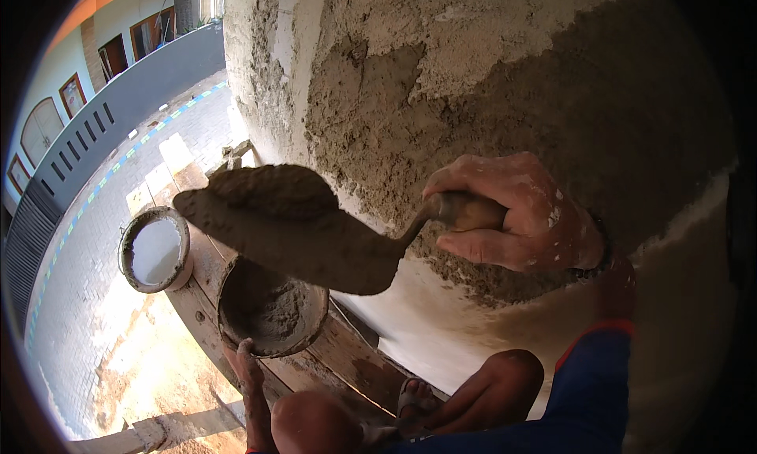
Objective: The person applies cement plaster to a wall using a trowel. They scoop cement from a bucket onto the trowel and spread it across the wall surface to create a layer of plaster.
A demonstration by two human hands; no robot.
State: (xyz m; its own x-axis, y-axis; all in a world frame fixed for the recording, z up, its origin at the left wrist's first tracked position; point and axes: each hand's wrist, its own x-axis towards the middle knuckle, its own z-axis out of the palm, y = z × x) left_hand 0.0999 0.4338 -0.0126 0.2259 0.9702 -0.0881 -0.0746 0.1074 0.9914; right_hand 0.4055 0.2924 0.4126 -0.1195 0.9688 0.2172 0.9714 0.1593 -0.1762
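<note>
My right hand point(520, 213) is wrapped round the wooden handle of a trowel point(331, 253), its blade pointing left. A lump of wet grey mortar point(272, 190) lies on the blade, which is held in front of the wall. Below the blade stands a bucket point(322, 324) with more mortar inside; the blade hides part of its far rim. My left hand point(246, 366) grips the near left edge of this bucket, with most of the fingers hidden. Beside me, the wall point(371, 115) carries rough, damp mortar over a paler surface.
A second bucket point(186, 249) with pale liquid stands left of the mortar bucket. Both rest on wooden planks point(347, 351), where my foot point(418, 395) also stands. Lower down lies a paved street point(87, 296), bordered by a grey boundary wall point(134, 83) and a house.
</note>
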